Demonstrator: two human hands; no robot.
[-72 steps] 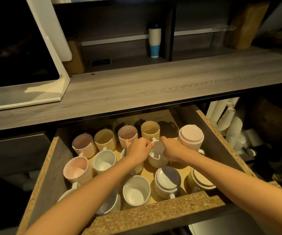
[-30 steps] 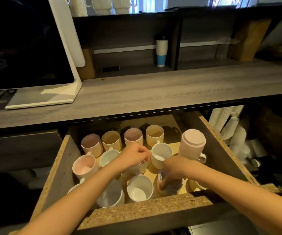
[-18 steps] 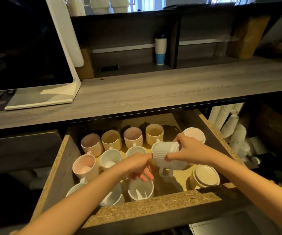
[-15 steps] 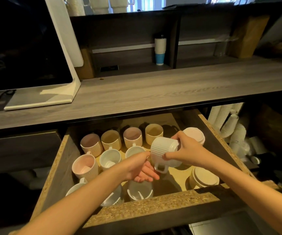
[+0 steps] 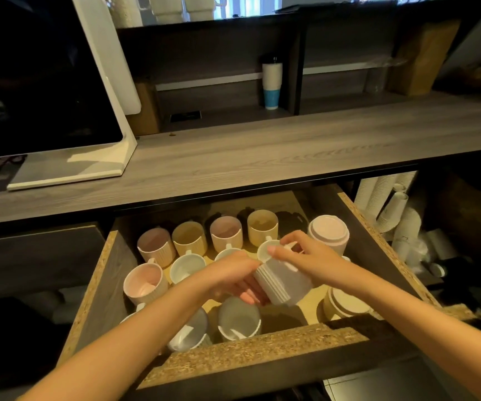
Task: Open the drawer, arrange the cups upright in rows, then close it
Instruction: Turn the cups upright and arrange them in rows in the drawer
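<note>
white ribbed mug (image 5: 284,282) held tilted in the air over the middle of the open drawer (image 5: 248,353), a little toward 3 o'clock, touching no other cup. the left hand (image 5: 230,280) cradles its ribbed wall from 9 o'clock, fingers (image 5: 249,297) curled beneath it; the right hand (image 5: 305,256) grips it from above at 1 o'clock, thumb and fingers closed about the handle side. judged ceramic: stiff, fairly heavy for its size, glazed and so likely slippery, and apt to chip if knocked against its neighbours. the ribs give purchase, so the body wall or the handle is the better hold, not the thin rim. four cups (image 5: 188,237) stand upright in the back row at 12 o'clock; a pink cup (image 5: 328,233) at 2 o'clock and a cream cup (image 5: 346,305) at 4 o'clock sit mouth down. compared with half a second ago: the left hand, then open below the mug, now holds it; the mug sits lower and its handle has turned from the underside to the upper side.
</note>
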